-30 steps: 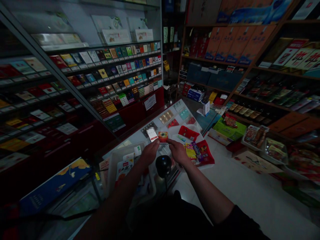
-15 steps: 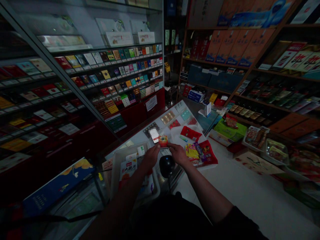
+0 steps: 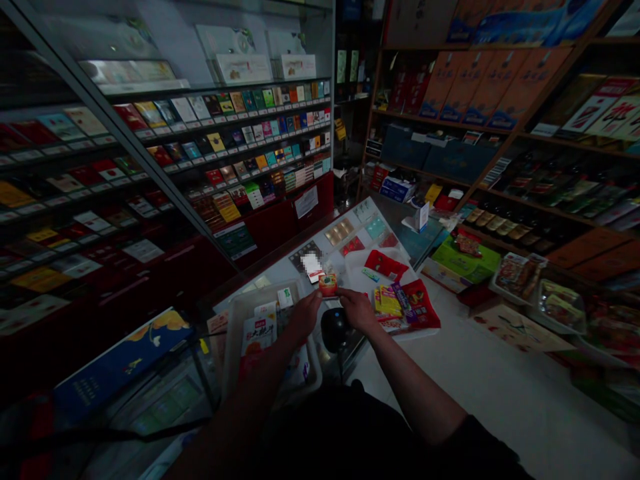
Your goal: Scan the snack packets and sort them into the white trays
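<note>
Left hand (image 3: 306, 315) and right hand (image 3: 358, 309) still pinch the red box (image 3: 328, 285), now slightly nearer the scanner (image 3: 333, 329) by the table's (image 3: 281, 269) near edge; handling continues.

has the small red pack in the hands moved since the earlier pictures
Yes, slightly: the small red pack has shifted toward the stationary black device.

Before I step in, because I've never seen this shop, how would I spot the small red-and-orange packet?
Find the long, pale-topped counter. Over it, the left hand and right hand hold the red-and-orange packet. Unlike the yellow packet and purple packet lying to its right, it alone is held.
</note>
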Motion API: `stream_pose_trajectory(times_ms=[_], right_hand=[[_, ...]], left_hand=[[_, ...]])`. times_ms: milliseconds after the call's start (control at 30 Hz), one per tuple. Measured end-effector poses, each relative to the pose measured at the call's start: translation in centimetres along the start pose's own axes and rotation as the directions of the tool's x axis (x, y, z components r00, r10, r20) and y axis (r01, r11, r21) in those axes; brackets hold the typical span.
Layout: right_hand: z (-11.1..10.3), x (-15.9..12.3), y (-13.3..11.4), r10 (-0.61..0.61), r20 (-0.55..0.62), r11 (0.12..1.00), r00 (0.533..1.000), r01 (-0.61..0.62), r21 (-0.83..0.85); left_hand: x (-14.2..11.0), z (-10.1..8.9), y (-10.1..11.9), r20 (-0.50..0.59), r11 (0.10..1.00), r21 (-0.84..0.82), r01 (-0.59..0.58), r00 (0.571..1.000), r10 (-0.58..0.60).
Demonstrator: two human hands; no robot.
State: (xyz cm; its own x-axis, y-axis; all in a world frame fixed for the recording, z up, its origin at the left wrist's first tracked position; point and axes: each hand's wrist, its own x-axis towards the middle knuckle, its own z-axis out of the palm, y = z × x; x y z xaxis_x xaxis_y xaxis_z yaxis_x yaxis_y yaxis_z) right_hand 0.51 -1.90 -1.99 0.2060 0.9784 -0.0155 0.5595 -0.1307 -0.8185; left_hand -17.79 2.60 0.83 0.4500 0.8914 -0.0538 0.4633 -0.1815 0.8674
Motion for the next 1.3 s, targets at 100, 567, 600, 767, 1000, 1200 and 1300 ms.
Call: stream_pose_trajectory(times_ms=[100, 567, 600, 767, 1000, 1200, 1300], right_hand=[[0.0, -0.2, 0.0, 0.023, 0.012, 0.999, 1.000, -0.022, -0.035], [-0.4, -0.2, -0.1, 0.042, 0.027, 0.999, 0.999, -0.041, -0.034], [-0.4, -0.2, -0.1, 0.043, 0.030, 0.999, 0.999, -0.042, -0.031], [-0.4, -0.1, 0.0, 0.043, 0.038, 0.999, 0.998, -0.043, 0.005], [-0.3, 0.0, 0.7, 0.042, 0.016, 0.999, 0.999, -0.041, -0.028], [-0.4, -0.2, 0.7, 0.065, 0.018, 0.997, 0.998, -0.064, -0.034], [-0.3, -0.2, 0.8, 0.051, 0.027, 0.998, 0.998, -0.051, -0.022]], left_hand=[[-0.1, 0.3, -0.3, 0.007, 1.000, -0.021, 0.001, 1.000, -0.001], [0.0, 0.9, -0.4, 0.026, 0.999, -0.042, 0.000, 1.000, 0.001], [0.0, 0.9, -0.5, 0.026, 0.999, -0.043, -0.001, 1.000, 0.003], [0.4, 0.9, -0.7, 0.032, 1.000, -0.028, 0.001, 0.999, 0.000], [0.6, 1.1, -1.0, 0.046, 0.999, -0.040, -0.009, 0.999, 0.011], [0.7, 1.6, -2.1, 0.046, 0.993, -0.121, 0.017, 0.999, -0.011], [0.8, 1.7, -2.4, 0.048, 0.993, -0.114, 0.043, 0.998, -0.038]])
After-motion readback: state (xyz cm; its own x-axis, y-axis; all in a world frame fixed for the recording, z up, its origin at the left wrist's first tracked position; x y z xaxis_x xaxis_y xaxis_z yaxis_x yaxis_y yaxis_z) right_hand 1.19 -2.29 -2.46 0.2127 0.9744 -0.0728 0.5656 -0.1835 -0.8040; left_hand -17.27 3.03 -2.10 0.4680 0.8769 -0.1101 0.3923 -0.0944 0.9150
